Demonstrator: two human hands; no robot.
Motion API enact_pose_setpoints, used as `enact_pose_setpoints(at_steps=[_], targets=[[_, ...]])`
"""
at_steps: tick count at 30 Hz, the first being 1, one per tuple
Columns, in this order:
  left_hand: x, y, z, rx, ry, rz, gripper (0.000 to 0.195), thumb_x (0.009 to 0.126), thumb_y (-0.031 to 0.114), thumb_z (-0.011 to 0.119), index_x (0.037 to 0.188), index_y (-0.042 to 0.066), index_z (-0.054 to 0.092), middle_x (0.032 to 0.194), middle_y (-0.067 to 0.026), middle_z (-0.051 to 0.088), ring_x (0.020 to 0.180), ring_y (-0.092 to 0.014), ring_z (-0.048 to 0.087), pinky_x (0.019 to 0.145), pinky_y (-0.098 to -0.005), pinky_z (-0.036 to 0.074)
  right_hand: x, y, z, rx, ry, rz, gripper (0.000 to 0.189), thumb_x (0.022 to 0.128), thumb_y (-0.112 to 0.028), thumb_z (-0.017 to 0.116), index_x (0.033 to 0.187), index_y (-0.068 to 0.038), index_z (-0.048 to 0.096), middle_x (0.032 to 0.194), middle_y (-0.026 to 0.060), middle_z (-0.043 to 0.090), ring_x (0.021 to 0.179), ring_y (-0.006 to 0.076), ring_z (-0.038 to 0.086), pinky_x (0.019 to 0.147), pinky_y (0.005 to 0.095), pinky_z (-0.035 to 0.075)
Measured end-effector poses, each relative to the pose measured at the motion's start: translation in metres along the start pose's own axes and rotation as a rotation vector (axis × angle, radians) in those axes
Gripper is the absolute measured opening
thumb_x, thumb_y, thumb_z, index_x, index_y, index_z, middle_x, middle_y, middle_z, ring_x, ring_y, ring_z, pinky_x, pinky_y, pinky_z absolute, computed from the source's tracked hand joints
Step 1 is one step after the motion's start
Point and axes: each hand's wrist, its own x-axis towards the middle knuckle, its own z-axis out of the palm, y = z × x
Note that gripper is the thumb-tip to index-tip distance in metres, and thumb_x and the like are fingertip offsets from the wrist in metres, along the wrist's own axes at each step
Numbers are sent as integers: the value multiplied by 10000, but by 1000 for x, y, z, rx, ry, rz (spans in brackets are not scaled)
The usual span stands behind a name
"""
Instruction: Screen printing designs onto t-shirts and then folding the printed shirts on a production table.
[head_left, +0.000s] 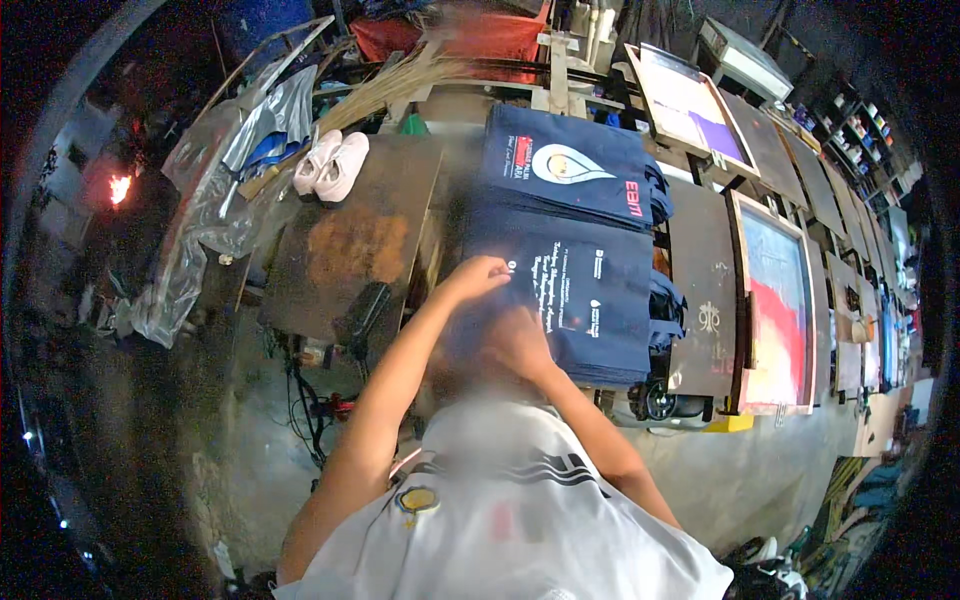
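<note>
Two stacks of navy fabric tote bags lie side by side before me, their handles pointing right. The nearer stack (592, 262) bears white printed writing. The farther stack (510, 127) carries a white drop-shaped print and red lettering. My left hand (480, 277) is over the left part of the nearer stack, fingers bent and thumb towards the fingertips; whether it pinches anything is too small to tell. Just below and to the right of it, my right hand (517, 341) is at the near left part of this stack. Blur hides its fingers and whatever they may touch.
Pale pink shoes (341, 166) stand on a brown board (360, 232) at the left, beside clear plastic sheeting (217, 225). Framed printing screens, one with red ink (776, 307) and one with purple (712, 131), lie at the right among dark boards. Thin sticks (382, 90) lie at the far side.
</note>
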Motion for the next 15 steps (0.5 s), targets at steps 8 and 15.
enact_pose_setpoints(at_steps=[8, 15], targets=[[0, -8, -2, -36, -35, 1, 247, 914, 235, 693, 1025, 14, 679, 942, -115, 737, 871, -207, 699, 788, -348, 535, 3, 15, 12, -40, 94, 73, 120, 823, -162, 707, 888, -67, 674, 942, 104, 635, 934, 326, 556, 813, 445, 451], [-34, 19, -17, -371, 242, 51, 210, 947, 169, 652, 1109, 37, 672, 1028, -36, 692, 964, -116, 629, 819, -278, 510, -5, 37, 13, 0, 161, 612, 257, 942, -241, 511, 875, -8, 595, 913, 227, 644, 794, 428, 652, 708, 526, 519]])
